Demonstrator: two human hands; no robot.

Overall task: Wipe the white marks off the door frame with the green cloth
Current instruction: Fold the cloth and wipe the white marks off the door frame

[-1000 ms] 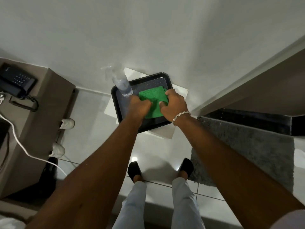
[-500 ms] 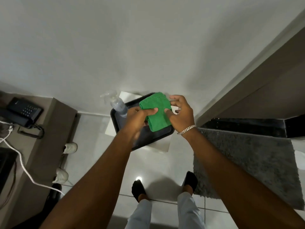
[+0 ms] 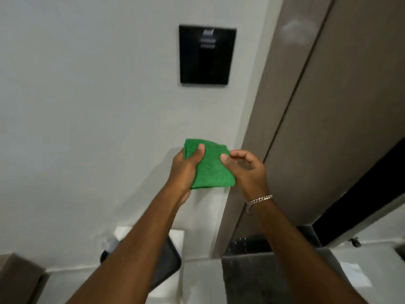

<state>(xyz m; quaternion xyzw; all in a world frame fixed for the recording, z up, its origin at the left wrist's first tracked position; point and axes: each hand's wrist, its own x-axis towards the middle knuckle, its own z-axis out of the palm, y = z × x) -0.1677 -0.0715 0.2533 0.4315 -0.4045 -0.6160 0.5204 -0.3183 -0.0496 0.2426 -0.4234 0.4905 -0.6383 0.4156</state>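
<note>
Green cloth (image 3: 208,166) is off the tray now and up at chest height in front of the wall, folded. My left hand (image 3: 186,170) has its fingers clamped on it; my right hand (image 3: 245,170) pinches its edge with the thumb. A white mark (image 3: 297,32) shows high on the door frame (image 3: 285,88), so wiping can begin.
</note>
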